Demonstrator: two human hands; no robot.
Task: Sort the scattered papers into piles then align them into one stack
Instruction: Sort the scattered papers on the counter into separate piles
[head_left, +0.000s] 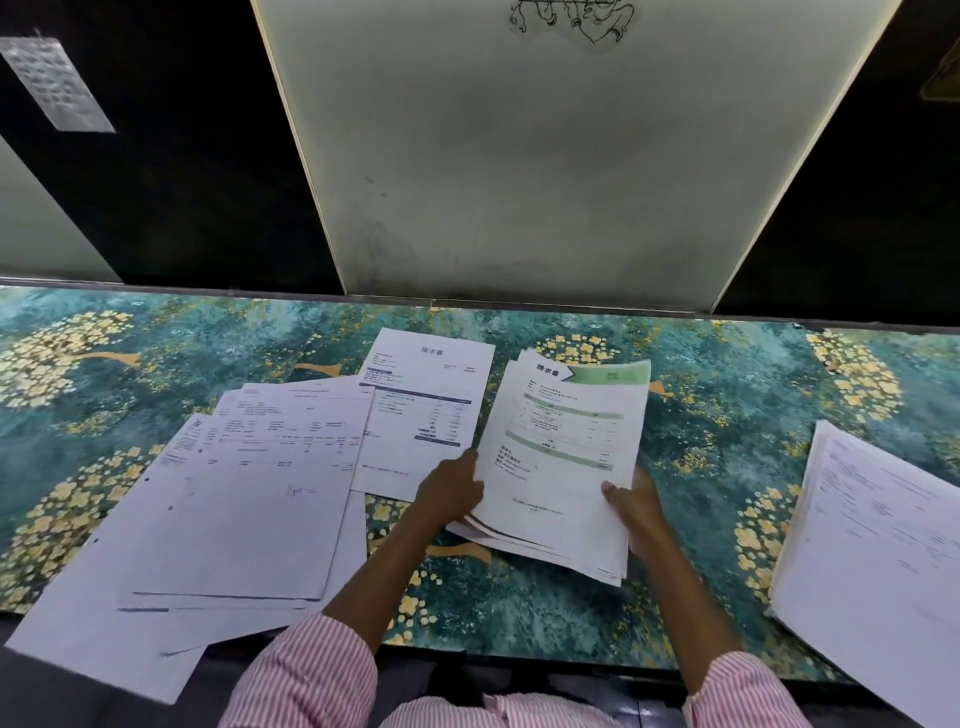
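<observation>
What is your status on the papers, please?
Both hands, left hand and right hand, gripping green-header bundle. Loose sheets unsorted. Nothing blocking.

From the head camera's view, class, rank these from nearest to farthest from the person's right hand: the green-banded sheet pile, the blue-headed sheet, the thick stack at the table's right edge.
From the right hand:
1. Green-banded sheet pile, held in that hand, centre.
2. Blue-headed sheet, left of the pile, flat on the table.
3. Thick stack, far right, partly out of frame.

On the table (727, 597), a loose spread of papers (234, 493) lies left, one sheet (415, 405) behind it, a bundle (561, 457) at centre, a stack (883, 561) far right.
</observation>
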